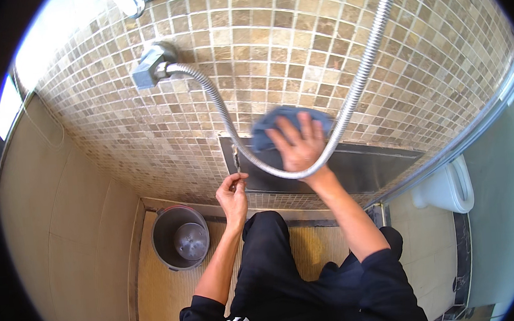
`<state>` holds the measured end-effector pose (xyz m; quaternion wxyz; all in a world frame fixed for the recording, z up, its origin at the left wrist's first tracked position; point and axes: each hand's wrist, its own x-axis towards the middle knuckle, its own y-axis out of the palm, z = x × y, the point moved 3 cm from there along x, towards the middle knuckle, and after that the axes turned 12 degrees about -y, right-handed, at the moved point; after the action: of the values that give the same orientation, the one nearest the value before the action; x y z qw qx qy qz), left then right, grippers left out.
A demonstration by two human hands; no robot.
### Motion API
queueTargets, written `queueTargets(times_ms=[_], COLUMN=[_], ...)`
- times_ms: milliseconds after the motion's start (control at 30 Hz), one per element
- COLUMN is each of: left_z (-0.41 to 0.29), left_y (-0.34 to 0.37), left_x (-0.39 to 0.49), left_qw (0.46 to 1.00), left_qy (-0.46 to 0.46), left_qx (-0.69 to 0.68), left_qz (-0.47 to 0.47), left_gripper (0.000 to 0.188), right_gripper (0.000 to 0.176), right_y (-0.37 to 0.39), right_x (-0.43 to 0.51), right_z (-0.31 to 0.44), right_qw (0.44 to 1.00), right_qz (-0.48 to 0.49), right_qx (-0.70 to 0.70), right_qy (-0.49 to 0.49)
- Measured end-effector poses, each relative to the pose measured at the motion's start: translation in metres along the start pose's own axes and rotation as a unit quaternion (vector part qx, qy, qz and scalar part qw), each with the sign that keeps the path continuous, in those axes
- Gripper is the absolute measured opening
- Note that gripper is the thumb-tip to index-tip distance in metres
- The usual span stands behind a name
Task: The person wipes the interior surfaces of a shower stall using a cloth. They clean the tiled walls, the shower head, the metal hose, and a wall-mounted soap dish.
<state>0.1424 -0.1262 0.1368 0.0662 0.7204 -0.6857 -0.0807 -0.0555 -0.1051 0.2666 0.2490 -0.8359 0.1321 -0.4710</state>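
Note:
My right hand [300,148] presses a blue-grey cloth [259,135] against the mosaic-tiled wall [251,80], fingers spread over it; hand and cloth are slightly blurred. The cloth covers part of the upper edge of a dark rectangular wall panel or recess [364,166]. At that panel's left end, my left hand [233,195] pinches the lower end of a thin, dark, twisted chain or cord [237,159] between thumb and fingers. A ribbed metal shower hose [224,109] loops down in front of the panel and crosses near my right wrist.
An angular metal wall outlet [150,72] feeds the hose. On the ribbed yellowish floor [159,297] at left stands a grey bucket [160,241]. To the right are a glass partition's metal rail [457,146] and a white toilet [457,186]. A plain wall [63,210] bounds the left.

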Motion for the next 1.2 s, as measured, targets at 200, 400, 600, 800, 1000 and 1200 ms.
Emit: queueTargets(times_ms=[200, 400, 600, 800, 1000, 1200], left_z=[0.007, -0.021, -0.024, -0.007, 0.016, -0.015], left_y=[0.010, -0.017, -0.061, -0.089, -0.078, -0.079], left_x=[-0.012, -0.016, -0.009, -0.019, -0.019, -0.008], left_qw=[0.998, 0.990, 0.988, 0.983, 0.975, 0.966], left_qy=[-0.010, 0.077, 0.044, 0.042, -0.016, 0.126], left_qx=[0.057, 0.108, 0.087, 0.083, 0.159, 0.101], left_qz=[0.018, -0.045, -0.117, -0.159, -0.156, -0.200], left_gripper=[0.016, 0.018, 0.018, 0.017, 0.019, 0.030], right_gripper=[0.037, 0.058, 0.064, 0.058, 0.056, 0.058], right_y=[-0.002, 0.029, 0.088, 0.124, 0.138, 0.056], right_x=[-0.023, 0.096, 0.136, 0.088, 0.023, 0.150], right_z=[-0.016, 0.054, 0.112, 0.160, 0.153, 0.107], right_qw=[0.998, 0.997, 0.988, 0.956, 0.949, 0.980], right_qz=[-0.015, 0.026, 0.029, 0.118, 0.139, 0.032], right_qx=[-0.055, 0.030, 0.008, 0.103, 0.177, 0.127], right_qy=[0.022, -0.072, -0.150, -0.248, -0.220, -0.150])
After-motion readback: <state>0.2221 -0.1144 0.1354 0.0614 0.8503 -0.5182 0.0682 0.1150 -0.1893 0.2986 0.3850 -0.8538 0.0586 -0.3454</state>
